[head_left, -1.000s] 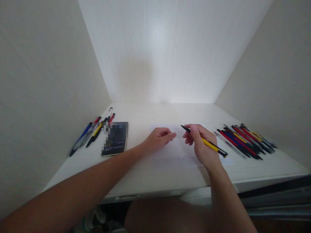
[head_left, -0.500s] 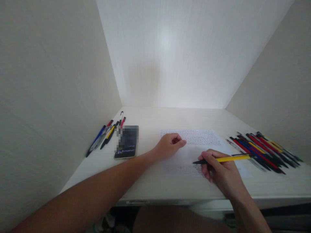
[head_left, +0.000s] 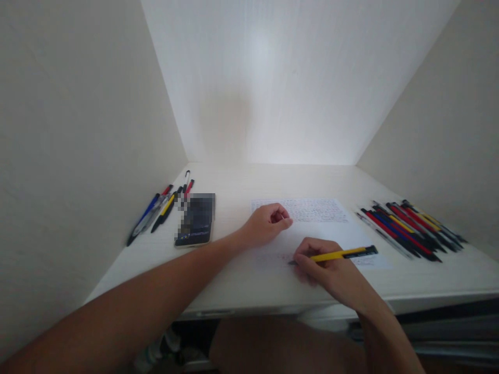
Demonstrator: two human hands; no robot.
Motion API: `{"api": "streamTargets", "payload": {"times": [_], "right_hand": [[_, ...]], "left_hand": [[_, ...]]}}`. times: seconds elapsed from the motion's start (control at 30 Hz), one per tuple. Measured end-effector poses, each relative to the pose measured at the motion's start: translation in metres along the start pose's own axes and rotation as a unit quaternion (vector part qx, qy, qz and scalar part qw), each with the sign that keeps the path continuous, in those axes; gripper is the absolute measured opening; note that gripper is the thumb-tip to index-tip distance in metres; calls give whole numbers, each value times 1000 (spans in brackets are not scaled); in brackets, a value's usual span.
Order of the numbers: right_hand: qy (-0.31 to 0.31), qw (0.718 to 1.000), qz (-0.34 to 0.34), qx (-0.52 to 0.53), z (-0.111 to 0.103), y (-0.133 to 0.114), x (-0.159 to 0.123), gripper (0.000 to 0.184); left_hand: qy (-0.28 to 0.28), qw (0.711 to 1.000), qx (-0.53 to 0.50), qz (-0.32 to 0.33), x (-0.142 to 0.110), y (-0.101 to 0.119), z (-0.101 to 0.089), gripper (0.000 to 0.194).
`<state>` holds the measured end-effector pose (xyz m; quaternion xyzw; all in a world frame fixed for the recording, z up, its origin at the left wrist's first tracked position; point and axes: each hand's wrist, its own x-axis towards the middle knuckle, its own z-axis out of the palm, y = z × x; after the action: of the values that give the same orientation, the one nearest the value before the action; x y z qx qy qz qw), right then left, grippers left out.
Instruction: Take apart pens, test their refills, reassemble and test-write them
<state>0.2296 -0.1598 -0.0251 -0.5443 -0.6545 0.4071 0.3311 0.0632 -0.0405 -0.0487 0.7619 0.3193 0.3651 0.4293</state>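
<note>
A white sheet of paper (head_left: 327, 228) with lines of writing lies on the white desk (head_left: 241, 280). My right hand (head_left: 331, 270) grips a yellow and black pen (head_left: 343, 254), its tip touching the paper's near left part. My left hand (head_left: 267, 224) rests on the paper's left edge in a loose fist, with nothing visible in it.
Several red, blue, yellow and black pens (head_left: 409, 228) lie in a row at the right. A smaller bunch of pens (head_left: 159, 210) lies at the left beside a dark phone (head_left: 197, 221). Walls close the desk in on three sides.
My right hand dropped from above the paper's top toward the near edge and turned the pen, so its tip now points left on the paper. My left hand stayed put.
</note>
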Motion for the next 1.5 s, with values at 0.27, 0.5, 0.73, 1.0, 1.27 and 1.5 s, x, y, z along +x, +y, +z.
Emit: {"api": "streamTargets", "payload": {"times": [0.27, 0.5, 0.73, 1.0, 1.27, 1.5], "right_hand": [[16, 998, -34, -59, -4, -5, -1, 18], [20, 996, -40, -80, -2, -2, 0, 18], [20, 996, -36, -81, 0, -1, 0, 18], [20, 996, -43, -72, 0, -1, -1, 20], [30, 999, -42, -19, -3, -2, 1, 21], [-17, 993, -112, 33, 8, -34, -41, 22]], "left_hand": [[-13, 1000, 4, -10, -1, 1, -1, 17], [-20, 1000, 1, -14, -1, -3, -1, 18], [-17, 999, -4, -29, -2, -3, 0, 17], [-17, 999, -10, -31, -1, 1, -2, 16], [43, 994, -56, -88, 2, 10, -2, 13], [206, 977, 4, -52, 8, 7, -14, 12]]}}
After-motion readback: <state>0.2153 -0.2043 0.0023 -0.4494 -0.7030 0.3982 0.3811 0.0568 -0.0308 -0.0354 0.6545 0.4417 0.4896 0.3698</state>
